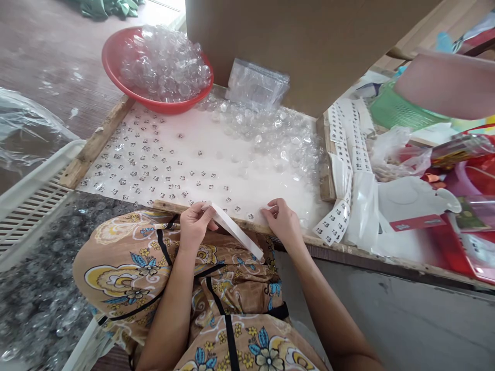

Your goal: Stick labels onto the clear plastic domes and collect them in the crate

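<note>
My left hand [195, 224] is closed in a pinch on one end of a white paper strip [237, 232], which hangs down to the right over my lap. Close to the front edge of a white work tray [232, 178], the fingers of my right hand [284, 221] are drawn together. Whatever lies between those fingertips is too small to make out. Many small clear plastic pieces bearing black-and-white printed stickers [169, 179] are spread over the tray's left half. A heap of plain clear plastic pieces [284, 134] covers its back and right side.
A red bowl [166, 106] piled with clear pieces stands at the tray's back left. Behind is a cardboard box [301, 41], with a clear plastic case [257, 85] before it. Sticker strips [340, 196] hang over the right wooden edge. A white crate [42, 190] stands left.
</note>
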Tool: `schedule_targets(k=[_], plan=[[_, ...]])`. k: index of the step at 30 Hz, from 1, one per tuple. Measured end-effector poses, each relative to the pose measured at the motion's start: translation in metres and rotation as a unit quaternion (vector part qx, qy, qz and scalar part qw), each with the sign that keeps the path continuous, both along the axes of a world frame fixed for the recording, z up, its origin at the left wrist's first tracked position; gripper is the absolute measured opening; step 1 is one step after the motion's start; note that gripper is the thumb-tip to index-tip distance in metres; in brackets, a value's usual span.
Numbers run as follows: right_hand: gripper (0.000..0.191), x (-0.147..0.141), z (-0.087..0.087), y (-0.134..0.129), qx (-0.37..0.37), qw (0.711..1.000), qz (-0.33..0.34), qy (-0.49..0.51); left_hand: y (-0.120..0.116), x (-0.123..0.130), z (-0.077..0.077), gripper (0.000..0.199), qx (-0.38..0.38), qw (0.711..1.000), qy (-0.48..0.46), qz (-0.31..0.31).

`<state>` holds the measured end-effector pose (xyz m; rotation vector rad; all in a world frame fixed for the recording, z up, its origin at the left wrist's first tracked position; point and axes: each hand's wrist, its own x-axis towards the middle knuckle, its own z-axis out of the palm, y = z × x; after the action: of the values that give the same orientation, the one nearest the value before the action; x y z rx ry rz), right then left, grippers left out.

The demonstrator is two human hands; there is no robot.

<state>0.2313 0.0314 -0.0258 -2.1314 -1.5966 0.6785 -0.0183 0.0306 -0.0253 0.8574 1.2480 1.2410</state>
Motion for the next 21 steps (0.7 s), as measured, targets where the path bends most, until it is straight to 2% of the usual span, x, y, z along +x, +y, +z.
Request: schedule_targets(k=[3, 6, 9, 11, 15, 21], plan=[[0.03, 0.007, -0.004, 0.0, 0.013, 1.0, -0.015, -0.015, -0.001, -0.003, -0.001, 0.022, 0.008, 0.999, -0.053, 0.005], [0.023, 0.009, -0.006, 0.002, 0.014, 0.999, -0.024, -0.027, 0.0, -0.005, 0.001, 0.018, 0.045, 0.988, -0.143, 0.031], [0.017, -0.004, -0.005, 0.008, 0.008, 1.0, -0.021, 0.0, 0.003, -0.006, 0.006, 0.021, 0.092, 0.97, -0.217, 0.063], [0.015, -0.021, -0.002, 0.014, 0.006, 0.998, 0.006, 0.056, 0.005, -0.007, 0.009, 0.028, 0.09, 0.961, -0.25, 0.07], [0.02, -0.049, 0.005, 0.027, -0.017, 0.977, 0.09, 0.192, 0.005, -0.01, 0.012, 0.045, 0.066, 0.953, -0.289, 0.059], [0.021, -0.04, 0.011, 0.026, 0.022, 0.978, 0.092, 0.186, 0.003, -0.013, 0.012, 0.05, 0.059, 0.948, -0.308, 0.054]])
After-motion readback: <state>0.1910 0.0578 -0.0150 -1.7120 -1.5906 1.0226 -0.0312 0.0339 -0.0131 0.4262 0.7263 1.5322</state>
